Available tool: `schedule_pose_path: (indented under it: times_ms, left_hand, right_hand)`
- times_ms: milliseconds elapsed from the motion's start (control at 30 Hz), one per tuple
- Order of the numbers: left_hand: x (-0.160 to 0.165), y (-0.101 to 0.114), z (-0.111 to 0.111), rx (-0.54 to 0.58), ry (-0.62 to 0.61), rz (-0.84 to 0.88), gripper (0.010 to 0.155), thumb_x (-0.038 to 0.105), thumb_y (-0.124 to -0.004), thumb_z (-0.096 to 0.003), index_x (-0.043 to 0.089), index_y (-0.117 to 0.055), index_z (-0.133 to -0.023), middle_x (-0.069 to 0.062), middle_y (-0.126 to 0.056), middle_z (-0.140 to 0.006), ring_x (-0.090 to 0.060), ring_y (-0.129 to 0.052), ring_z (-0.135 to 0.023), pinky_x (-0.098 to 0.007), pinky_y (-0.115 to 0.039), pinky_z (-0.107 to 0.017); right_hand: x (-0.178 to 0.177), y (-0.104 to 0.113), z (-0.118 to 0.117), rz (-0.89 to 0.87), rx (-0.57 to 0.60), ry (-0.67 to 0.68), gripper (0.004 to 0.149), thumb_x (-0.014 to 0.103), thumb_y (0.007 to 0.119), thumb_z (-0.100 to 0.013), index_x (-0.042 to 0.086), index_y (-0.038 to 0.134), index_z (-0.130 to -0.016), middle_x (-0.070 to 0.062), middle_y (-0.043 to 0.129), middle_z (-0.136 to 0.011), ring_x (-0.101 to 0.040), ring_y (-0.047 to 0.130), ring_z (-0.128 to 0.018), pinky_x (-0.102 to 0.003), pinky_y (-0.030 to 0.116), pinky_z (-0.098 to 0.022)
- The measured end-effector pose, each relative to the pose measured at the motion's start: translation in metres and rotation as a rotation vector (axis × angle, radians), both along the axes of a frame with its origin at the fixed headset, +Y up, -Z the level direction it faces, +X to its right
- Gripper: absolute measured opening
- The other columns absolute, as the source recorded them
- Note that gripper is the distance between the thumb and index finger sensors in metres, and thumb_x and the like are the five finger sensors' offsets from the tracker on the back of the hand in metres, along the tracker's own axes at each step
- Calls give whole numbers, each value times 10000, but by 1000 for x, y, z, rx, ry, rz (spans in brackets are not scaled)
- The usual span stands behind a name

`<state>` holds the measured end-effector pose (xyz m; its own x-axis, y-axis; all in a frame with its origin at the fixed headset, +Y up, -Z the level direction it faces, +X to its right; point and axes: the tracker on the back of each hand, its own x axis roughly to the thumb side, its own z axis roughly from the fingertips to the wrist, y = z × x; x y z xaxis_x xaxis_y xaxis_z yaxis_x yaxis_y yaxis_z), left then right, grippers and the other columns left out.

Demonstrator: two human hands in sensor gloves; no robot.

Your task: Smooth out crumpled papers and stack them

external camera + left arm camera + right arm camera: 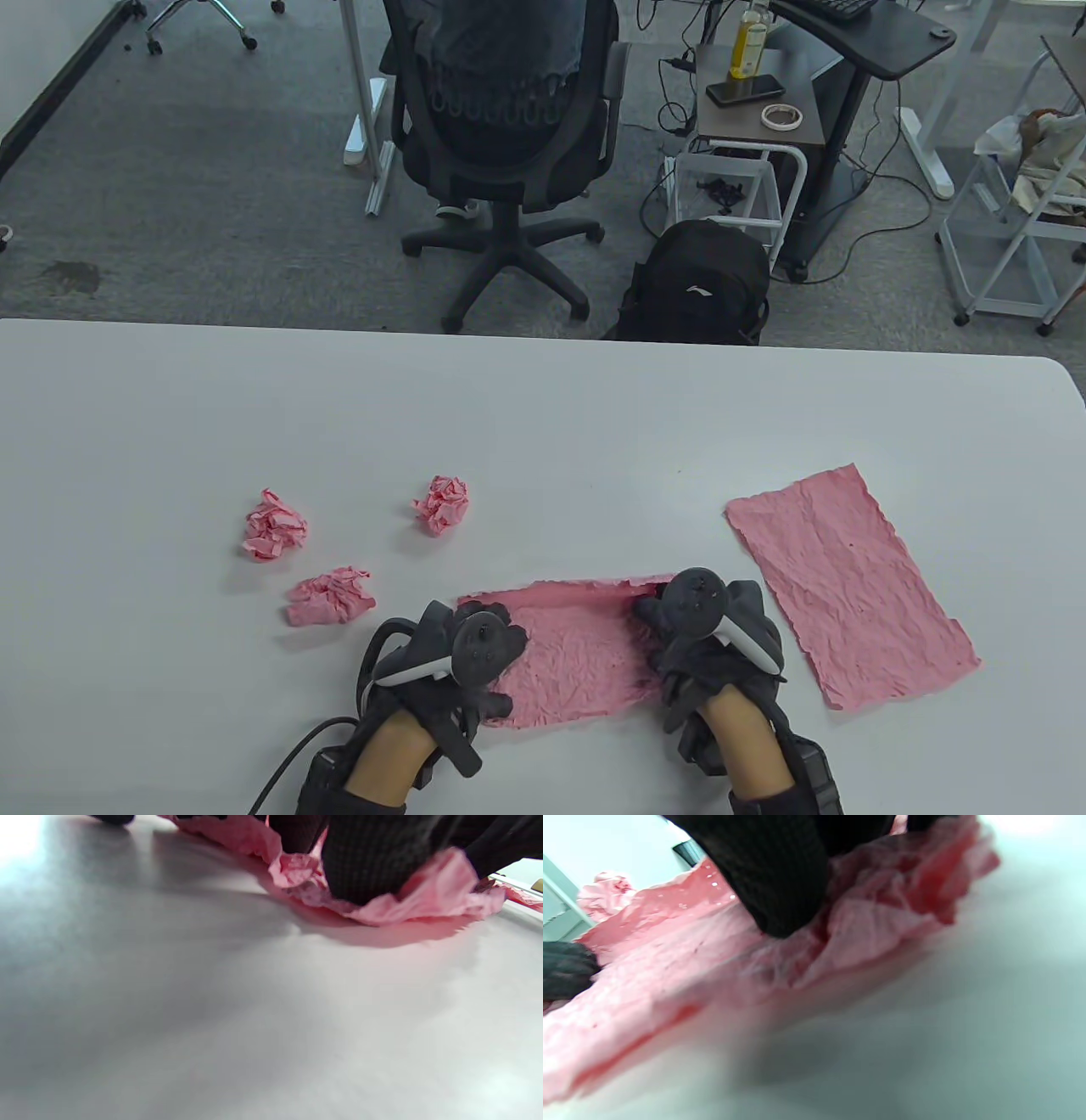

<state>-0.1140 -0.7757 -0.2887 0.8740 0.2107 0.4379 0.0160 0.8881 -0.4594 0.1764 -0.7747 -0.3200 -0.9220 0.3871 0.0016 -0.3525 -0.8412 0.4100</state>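
Left hand (462, 658) and right hand (708, 632) press fingers down on pink sheet (577, 654) spread between them; flattened sheet (848, 586) just right, three crumpled balls (327, 596) left.

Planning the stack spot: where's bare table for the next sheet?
Bare: white table beyond the flattened pink sheet and far-left stretch. Crowded: three crumpled pink balls left of the hands, which press a wrinkled pink sheet.

Office chair (501, 127) and black backpack (700, 284) behind table (543, 407).
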Motion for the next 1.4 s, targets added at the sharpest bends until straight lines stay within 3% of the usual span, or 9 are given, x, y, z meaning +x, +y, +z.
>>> schedule_pose_path:
  times_ms: [367,500,600,733,833,1000,1133,1267,1400]
  left_hand:
    - [-4,-3,1,-96,-27,-59,999,644,-904,-386,323,-365,-1164,-53,-203,-1204,-362,-203,-1174,-681,-316,-784]
    - [-4,-3,0,-91,-30,-57,987,647,-897,-396,314,-374,-1164,-61,-214,-1204,-371,-217,-1173,-683,-326,-783]
    - [-4,-2,0,-89,-27,-58,984,650,-884,-405,308,-362,-1166,-67,-205,-1202,-376,-208,-1170,-678,-322,-784]
    - [-4,-2,-1,-97,-15,-51,988,645,-883,-406,304,-351,-1166,-68,-193,-1200,-382,-194,-1166,-676,-309,-784]
    - [-6,-4,0,-115,-1,-34,988,639,-877,-410,307,-333,-1165,-63,-170,-1197,-374,-166,-1164,-663,-281,-788]
    - [-5,-4,-1,-124,-2,-31,987,626,-880,-411,308,-327,-1164,-60,-159,-1194,-367,-152,-1161,-670,-264,-783]
    - [-5,-5,0,-133,1,-24,994,624,-884,-408,310,-319,-1163,-57,-147,-1191,-363,-137,-1158,-671,-248,-780]
    - [-5,-5,0,-146,-7,-28,1015,631,-889,-397,307,-303,-1161,-57,-129,-1185,-361,-117,-1153,-672,-234,-777]
    - [-3,-4,-1,-157,-24,-40,1029,617,-905,-390,292,-301,-1157,-66,-126,-1180,-377,-115,-1147,-678,-237,-774]
  right_hand:
    - [33,4,-1,40,-114,-77,809,285,937,-421,218,443,-1058,-139,226,-1144,-431,152,-1018,-667,283,-684]
    - [4,28,5,32,154,44,642,168,915,-431,189,647,-1014,-197,390,-1135,-507,287,-1005,-681,343,-668]
    - [-37,39,20,37,312,241,572,152,911,-428,176,733,-972,-217,617,-1079,-520,571,-941,-649,542,-616]
    - [-79,17,27,82,222,454,573,128,895,-418,179,729,-964,-186,707,-1030,-473,709,-877,-588,653,-575]
    - [-58,2,18,171,-51,315,709,111,788,-452,305,440,-1039,-86,302,-1125,-381,364,-995,-513,505,-677]
    - [2,-3,3,-3,-101,44,724,35,780,-429,248,448,-1036,-96,235,-1115,-388,248,-988,-431,463,-658]
    - [25,-1,2,24,-156,-62,744,69,806,-436,246,413,-1042,-74,198,-1126,-403,176,-999,-505,408,-661]
    - [33,7,5,92,-133,-121,765,125,866,-432,188,410,-1043,-162,221,-1126,-487,194,-991,-622,369,-673]
    - [11,32,8,35,130,12,674,132,880,-428,117,560,-1021,-220,383,-1114,-521,327,-976,-639,426,-650]
